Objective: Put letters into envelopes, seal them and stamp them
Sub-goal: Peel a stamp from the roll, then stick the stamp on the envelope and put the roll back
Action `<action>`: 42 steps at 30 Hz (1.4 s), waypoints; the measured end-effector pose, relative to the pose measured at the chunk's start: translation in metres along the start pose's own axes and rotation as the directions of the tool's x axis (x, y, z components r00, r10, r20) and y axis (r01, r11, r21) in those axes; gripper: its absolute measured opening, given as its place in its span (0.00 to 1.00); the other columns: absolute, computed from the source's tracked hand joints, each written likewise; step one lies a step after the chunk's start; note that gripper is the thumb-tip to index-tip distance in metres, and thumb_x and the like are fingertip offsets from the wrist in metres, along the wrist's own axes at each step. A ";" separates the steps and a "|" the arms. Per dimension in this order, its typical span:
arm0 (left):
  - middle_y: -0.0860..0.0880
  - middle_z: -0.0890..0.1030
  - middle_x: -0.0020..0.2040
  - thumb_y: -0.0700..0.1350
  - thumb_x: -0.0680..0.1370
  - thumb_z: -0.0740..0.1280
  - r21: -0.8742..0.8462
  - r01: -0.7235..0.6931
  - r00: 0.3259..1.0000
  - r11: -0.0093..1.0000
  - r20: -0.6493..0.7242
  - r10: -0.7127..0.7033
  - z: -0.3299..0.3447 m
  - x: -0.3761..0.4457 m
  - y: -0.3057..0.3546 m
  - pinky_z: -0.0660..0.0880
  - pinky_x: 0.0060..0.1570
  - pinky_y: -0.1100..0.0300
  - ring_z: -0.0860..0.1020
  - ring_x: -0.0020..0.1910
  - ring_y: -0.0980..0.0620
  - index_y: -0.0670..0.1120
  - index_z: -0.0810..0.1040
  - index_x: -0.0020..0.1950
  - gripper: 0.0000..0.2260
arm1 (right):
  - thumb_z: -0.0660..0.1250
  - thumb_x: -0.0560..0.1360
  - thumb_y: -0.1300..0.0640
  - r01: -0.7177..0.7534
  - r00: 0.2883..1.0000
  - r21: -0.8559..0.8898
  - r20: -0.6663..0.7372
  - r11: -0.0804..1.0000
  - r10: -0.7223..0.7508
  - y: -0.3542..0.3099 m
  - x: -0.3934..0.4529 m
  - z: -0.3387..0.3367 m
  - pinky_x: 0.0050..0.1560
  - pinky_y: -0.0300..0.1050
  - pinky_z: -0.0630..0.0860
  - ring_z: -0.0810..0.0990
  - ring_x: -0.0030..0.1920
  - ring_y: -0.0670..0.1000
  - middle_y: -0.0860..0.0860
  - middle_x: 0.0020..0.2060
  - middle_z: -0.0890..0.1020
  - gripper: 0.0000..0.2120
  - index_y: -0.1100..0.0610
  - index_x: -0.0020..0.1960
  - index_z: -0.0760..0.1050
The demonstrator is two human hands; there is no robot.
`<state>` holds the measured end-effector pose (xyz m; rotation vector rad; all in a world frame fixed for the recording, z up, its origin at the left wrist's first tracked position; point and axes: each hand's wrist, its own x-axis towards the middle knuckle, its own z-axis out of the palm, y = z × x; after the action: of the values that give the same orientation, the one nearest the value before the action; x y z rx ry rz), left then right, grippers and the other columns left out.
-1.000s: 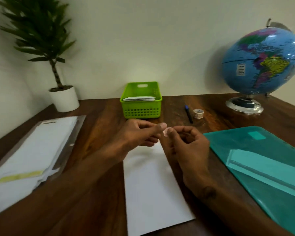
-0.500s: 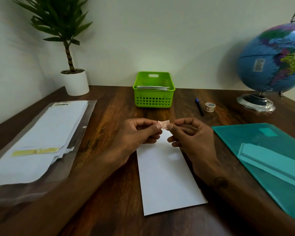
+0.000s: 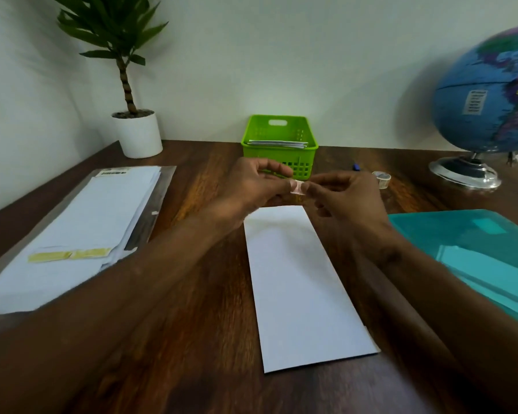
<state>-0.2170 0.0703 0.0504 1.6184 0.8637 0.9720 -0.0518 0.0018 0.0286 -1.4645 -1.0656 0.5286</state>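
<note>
A small pinkish stamp is pinched between the fingertips of my left hand and my right hand, held in the air above the far end of a long white envelope. The envelope lies flat on the wooden desk, its plain side up, running away from me. A stamp roll sits just right of my right hand, beside a partly hidden blue pen.
A green basket with papers stands at the back centre. A clear sleeve of white envelopes lies on the left, a teal folder on the right. A potted plant and a globe occupy the back corners.
The view has shifted left and tilted down. Both hands still hold the stamp between them, slightly higher above the envelope's far end.
</note>
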 end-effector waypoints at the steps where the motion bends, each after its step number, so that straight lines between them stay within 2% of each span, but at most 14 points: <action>1: 0.41 0.85 0.40 0.37 0.72 0.78 0.025 -0.003 1.000 1.000 -0.003 0.003 0.001 0.006 0.003 0.83 0.42 0.55 0.83 0.35 0.52 0.40 0.83 0.50 0.09 | 0.80 0.73 0.57 -0.050 0.999 0.050 0.022 0.998 0.049 -0.002 0.007 0.001 0.35 0.40 0.79 0.81 0.32 0.47 0.53 0.38 0.87 0.11 0.59 0.53 0.86; 4: 0.38 0.86 0.43 0.37 0.72 0.78 0.105 0.003 1.000 0.994 -0.010 -0.002 0.003 0.018 0.004 0.82 0.44 0.53 0.83 0.37 0.48 0.39 0.83 0.50 0.09 | 0.77 0.74 0.62 -0.231 0.970 0.202 0.124 0.952 0.209 -0.005 0.021 0.004 0.35 0.42 0.78 0.77 0.33 0.50 0.56 0.34 0.81 0.09 0.64 0.53 0.85; 7: 0.37 0.86 0.43 0.36 0.72 0.78 0.128 0.041 0.998 0.991 -0.042 -0.036 0.006 0.020 -0.007 0.84 0.44 0.53 0.84 0.37 0.47 0.37 0.84 0.50 0.09 | 0.75 0.76 0.64 -0.343 0.935 0.173 0.156 0.923 0.318 -0.002 0.028 0.009 0.30 0.40 0.79 0.76 0.32 0.50 0.57 0.33 0.80 0.07 0.65 0.53 0.84; 9: 0.36 0.86 0.44 0.35 0.72 0.77 0.148 0.069 0.997 0.987 -0.050 -0.062 0.009 0.019 -0.017 0.84 0.43 0.53 0.84 0.38 0.46 0.36 0.84 0.50 0.09 | 0.74 0.76 0.65 -0.364 0.925 0.119 0.161 0.924 0.343 0.003 0.030 0.012 0.27 0.38 0.78 0.77 0.31 0.49 0.58 0.35 0.81 0.05 0.66 0.52 0.84; 11: 0.35 0.86 0.44 0.34 0.73 0.76 0.169 0.092 0.995 0.981 -0.059 -0.083 0.012 0.017 -0.025 0.83 0.43 0.53 0.84 0.38 0.46 0.36 0.84 0.50 0.08 | 0.74 0.76 0.66 -0.341 0.931 0.055 0.154 0.938 0.330 0.010 0.030 0.013 0.27 0.37 0.79 0.78 0.28 0.48 0.59 0.35 0.82 0.04 0.67 0.50 0.84; 13: 0.37 0.86 0.43 0.37 0.73 0.77 0.239 0.066 0.995 0.969 -0.086 -0.046 0.015 0.018 -0.032 0.83 0.44 0.54 0.85 0.39 0.46 0.39 0.85 0.49 0.07 | 0.76 0.75 0.64 -0.261 0.954 -0.114 0.122 0.959 0.274 0.018 0.033 0.013 0.30 0.40 0.81 0.79 0.26 0.48 0.56 0.33 0.84 0.02 0.62 0.45 0.87; 15: 0.45 0.87 0.41 0.42 0.71 0.78 0.386 0.001 0.992 0.923 -0.116 0.048 0.016 0.017 -0.038 0.80 0.43 0.64 0.85 0.41 0.51 0.44 0.86 0.48 0.07 | 0.78 0.73 0.59 -0.165 0.974 -0.327 0.093 0.931 0.205 0.024 0.035 0.013 0.34 0.44 0.82 0.80 0.26 0.47 0.52 0.30 0.85 0.07 0.53 0.36 0.86; 17: 0.50 0.86 0.41 0.44 0.71 0.78 0.461 -0.054 0.983 0.886 -0.130 0.127 0.017 0.014 -0.043 0.71 0.35 0.75 0.83 0.40 0.56 0.46 0.87 0.47 0.06 | 0.79 0.71 0.55 -0.118 0.983 -0.405 0.080 0.907 0.164 0.028 0.034 0.015 0.33 0.43 0.82 0.81 0.25 0.44 0.49 0.28 0.85 0.07 0.50 0.35 0.86; 19: 0.50 0.86 0.41 0.43 0.72 0.77 0.472 -0.090 0.974 0.877 -0.140 0.176 0.019 0.013 -0.048 0.69 0.34 0.76 0.81 0.38 0.58 0.45 0.87 0.47 0.05 | 0.79 0.71 0.54 -0.090 0.989 -0.419 0.069 0.903 0.131 0.032 0.034 0.017 0.27 0.39 0.79 0.80 0.24 0.43 0.48 0.27 0.85 0.06 0.48 0.35 0.86; 21: 0.51 0.86 0.40 0.43 0.72 0.76 0.483 -0.105 0.967 0.870 -0.153 0.201 0.021 0.013 -0.050 0.70 0.34 0.76 0.80 0.36 0.59 0.45 0.87 0.47 0.05 | 0.79 0.71 0.54 -0.092 0.988 -0.415 0.074 0.905 0.134 0.033 0.034 0.018 0.25 0.36 0.75 0.80 0.22 0.42 0.48 0.26 0.85 0.07 0.48 0.35 0.86; 24: 0.51 0.86 0.41 0.42 0.73 0.76 0.480 -0.128 0.963 0.868 -0.151 0.225 0.022 0.013 -0.052 0.77 0.39 0.68 0.82 0.38 0.58 0.46 0.87 0.47 0.04 | 0.77 0.72 0.56 -0.118 0.983 -0.391 0.088 0.913 0.164 0.032 0.037 0.016 0.29 0.39 0.77 0.80 0.22 0.43 0.50 0.27 0.85 0.07 0.49 0.36 0.86; 26: 0.51 0.86 0.41 0.42 0.73 0.76 0.475 -0.138 0.963 0.869 -0.139 0.229 0.021 0.013 -0.054 0.79 0.40 0.65 0.83 0.38 0.57 0.46 0.86 0.47 0.05 | 0.76 0.73 0.59 -0.139 0.977 -0.367 0.099 0.920 0.187 0.032 0.040 0.015 0.32 0.41 0.80 0.80 0.23 0.44 0.52 0.28 0.85 0.07 0.51 0.36 0.87; 33: 0.53 0.85 0.40 0.45 0.73 0.76 0.509 -0.153 0.961 0.847 -0.121 0.247 0.023 0.015 -0.056 0.78 0.39 0.67 0.81 0.37 0.60 0.48 0.86 0.48 0.05 | 0.75 0.71 0.60 -0.170 0.965 -0.355 0.131 0.919 0.229 0.032 0.046 0.013 0.42 0.51 0.86 0.82 0.26 0.47 0.54 0.31 0.87 0.06 0.54 0.36 0.87; 42: 0.51 0.85 0.39 0.44 0.71 0.79 0.512 -0.190 0.959 0.838 -0.086 0.270 0.023 0.015 -0.059 0.75 0.36 0.71 0.80 0.33 0.60 0.46 0.85 0.49 0.09 | 0.78 0.72 0.57 -0.156 0.966 -0.402 0.127 0.902 0.224 0.029 0.044 0.013 0.30 0.39 0.78 0.80 0.23 0.43 0.50 0.28 0.86 0.07 0.51 0.35 0.86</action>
<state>-0.1937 0.0880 -0.0075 2.1518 1.1118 1.1138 -0.0323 0.0490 0.0092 -1.9167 -1.2169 0.6133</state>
